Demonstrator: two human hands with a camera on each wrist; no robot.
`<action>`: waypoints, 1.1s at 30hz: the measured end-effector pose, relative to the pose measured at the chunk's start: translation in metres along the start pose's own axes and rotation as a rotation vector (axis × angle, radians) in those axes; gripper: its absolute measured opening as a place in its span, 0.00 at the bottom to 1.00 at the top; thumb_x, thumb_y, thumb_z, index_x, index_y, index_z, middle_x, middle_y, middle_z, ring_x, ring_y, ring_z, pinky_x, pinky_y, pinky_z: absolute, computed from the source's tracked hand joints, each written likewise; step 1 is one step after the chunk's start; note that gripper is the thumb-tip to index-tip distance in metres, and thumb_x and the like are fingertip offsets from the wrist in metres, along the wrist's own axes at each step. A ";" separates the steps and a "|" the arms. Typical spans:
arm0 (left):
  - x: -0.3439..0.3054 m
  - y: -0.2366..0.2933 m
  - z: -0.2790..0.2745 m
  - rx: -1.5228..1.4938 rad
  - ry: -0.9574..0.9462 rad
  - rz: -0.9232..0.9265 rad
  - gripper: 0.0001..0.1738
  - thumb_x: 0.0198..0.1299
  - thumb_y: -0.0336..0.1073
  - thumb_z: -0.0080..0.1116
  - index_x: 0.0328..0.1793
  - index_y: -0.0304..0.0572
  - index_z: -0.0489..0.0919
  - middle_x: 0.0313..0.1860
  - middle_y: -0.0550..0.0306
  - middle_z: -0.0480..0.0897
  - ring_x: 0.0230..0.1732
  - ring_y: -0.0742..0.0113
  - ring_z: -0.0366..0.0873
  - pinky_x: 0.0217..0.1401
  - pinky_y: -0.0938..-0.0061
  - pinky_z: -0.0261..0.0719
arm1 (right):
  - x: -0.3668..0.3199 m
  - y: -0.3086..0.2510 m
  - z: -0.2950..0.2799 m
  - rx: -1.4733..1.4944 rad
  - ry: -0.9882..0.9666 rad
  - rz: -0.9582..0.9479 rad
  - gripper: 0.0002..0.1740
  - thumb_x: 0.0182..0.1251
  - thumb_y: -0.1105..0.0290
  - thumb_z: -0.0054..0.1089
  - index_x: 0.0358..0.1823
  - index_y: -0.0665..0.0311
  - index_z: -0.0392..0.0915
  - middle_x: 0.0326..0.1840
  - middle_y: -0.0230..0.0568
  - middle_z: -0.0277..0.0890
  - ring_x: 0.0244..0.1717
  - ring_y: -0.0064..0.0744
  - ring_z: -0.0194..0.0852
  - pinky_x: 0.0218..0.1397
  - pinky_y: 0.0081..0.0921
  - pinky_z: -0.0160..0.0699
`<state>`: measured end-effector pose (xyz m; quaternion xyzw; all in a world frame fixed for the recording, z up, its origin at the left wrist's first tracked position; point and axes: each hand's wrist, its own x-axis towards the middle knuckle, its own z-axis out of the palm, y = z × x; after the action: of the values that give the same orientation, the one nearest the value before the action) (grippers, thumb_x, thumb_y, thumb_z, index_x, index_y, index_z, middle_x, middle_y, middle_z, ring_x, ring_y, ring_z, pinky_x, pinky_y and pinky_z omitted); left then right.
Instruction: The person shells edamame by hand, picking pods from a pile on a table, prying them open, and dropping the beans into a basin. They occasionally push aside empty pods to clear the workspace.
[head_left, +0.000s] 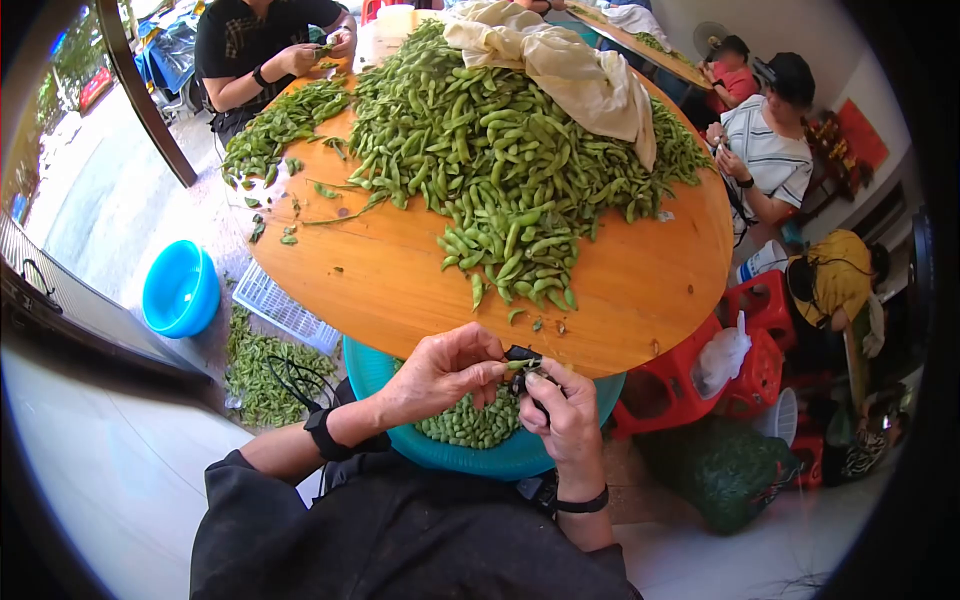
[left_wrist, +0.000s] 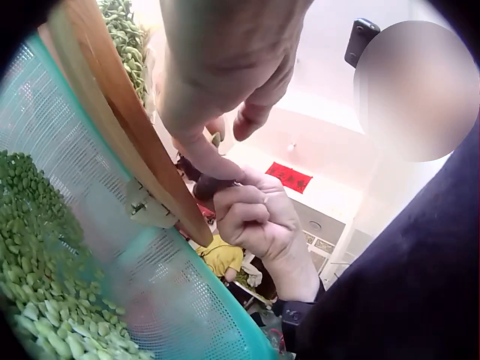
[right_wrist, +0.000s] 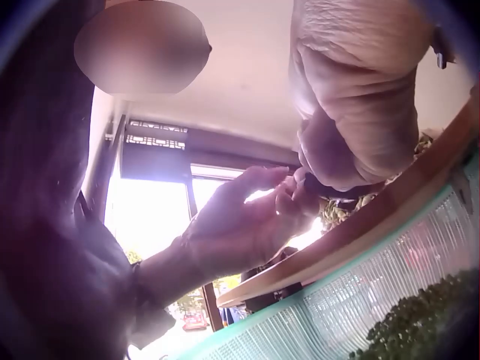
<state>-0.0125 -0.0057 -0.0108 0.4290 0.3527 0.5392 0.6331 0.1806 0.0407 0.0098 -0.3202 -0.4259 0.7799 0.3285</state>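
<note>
Over the near edge of the table, my left hand (head_left: 447, 372) pinches a green soybean pod (head_left: 518, 365) between thumb and fingertips. My right hand (head_left: 563, 412) meets it there, fingers curled round a small black tool (head_left: 523, 354) whose kind I cannot tell. In the left wrist view the right hand (left_wrist: 259, 217) has its fingers folded, with a dark end of the tool (left_wrist: 211, 186) showing. Below both hands sits a teal mesh basket (head_left: 372, 372) with shelled green beans (head_left: 470, 422) in it. A large heap of pods (head_left: 500, 150) covers much of the wooden table (head_left: 640, 290).
A cream cloth (head_left: 560, 75) lies over the heap. Loose pods (head_left: 265, 375), a white crate (head_left: 285, 308) and a blue basin (head_left: 181, 289) are on the floor at left. Red stools (head_left: 750, 370) and a green net sack (head_left: 715, 470) stand at right. Other people sit around.
</note>
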 end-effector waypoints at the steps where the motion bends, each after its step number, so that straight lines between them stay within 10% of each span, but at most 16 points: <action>1: 0.000 -0.001 0.002 0.012 0.041 -0.011 0.05 0.73 0.30 0.54 0.48 0.36 0.73 0.32 0.60 0.81 0.34 0.74 0.81 0.36 0.78 0.82 | -0.001 -0.001 0.000 -0.021 -0.009 0.000 0.12 0.74 0.76 0.51 0.54 0.75 0.76 0.21 0.25 0.64 0.17 0.12 0.56 0.18 0.14 0.51; 11: -0.006 -0.010 0.010 0.278 0.059 0.060 0.06 0.73 0.32 0.53 0.46 0.37 0.72 0.29 0.58 0.81 0.27 0.74 0.80 0.24 0.81 0.77 | -0.006 0.001 -0.007 -0.161 0.041 -0.023 0.08 0.73 0.78 0.53 0.47 0.74 0.78 0.23 0.26 0.67 0.19 0.12 0.59 0.18 0.14 0.53; 16: -0.009 -0.021 0.015 -0.627 -0.071 -0.114 0.05 0.72 0.32 0.54 0.46 0.38 0.73 0.32 0.50 0.82 0.27 0.65 0.82 0.19 0.78 0.74 | -0.006 0.002 -0.016 0.118 -0.118 0.030 0.09 0.72 0.78 0.53 0.50 0.74 0.78 0.22 0.26 0.66 0.18 0.12 0.57 0.18 0.14 0.50; 21: -0.009 -0.019 0.021 -0.670 -0.122 -0.128 0.04 0.72 0.32 0.55 0.45 0.40 0.74 0.32 0.52 0.82 0.28 0.68 0.82 0.23 0.79 0.77 | -0.009 0.000 -0.020 0.126 -0.119 0.046 0.10 0.72 0.79 0.53 0.50 0.73 0.79 0.23 0.27 0.67 0.18 0.13 0.58 0.18 0.14 0.50; 27: -0.016 -0.021 0.022 0.527 0.139 0.107 0.16 0.65 0.38 0.66 0.34 0.33 0.75 0.20 0.61 0.76 0.22 0.79 0.70 0.23 0.77 0.69 | -0.017 0.002 -0.003 -0.551 0.041 -0.192 0.06 0.69 0.78 0.56 0.43 0.75 0.79 0.28 0.29 0.70 0.21 0.15 0.65 0.22 0.17 0.63; 33: -0.012 -0.008 0.010 0.061 -0.026 -0.244 0.17 0.73 0.41 0.56 0.34 0.36 0.79 0.24 0.60 0.82 0.23 0.75 0.79 0.23 0.81 0.76 | -0.019 0.003 -0.008 -0.332 0.032 -0.086 0.07 0.68 0.78 0.57 0.43 0.76 0.78 0.33 0.28 0.70 0.23 0.15 0.66 0.24 0.18 0.67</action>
<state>-0.0021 -0.0200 -0.0149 0.4089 0.4103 0.4418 0.6850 0.1972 0.0280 0.0081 -0.3640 -0.5569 0.6786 0.3111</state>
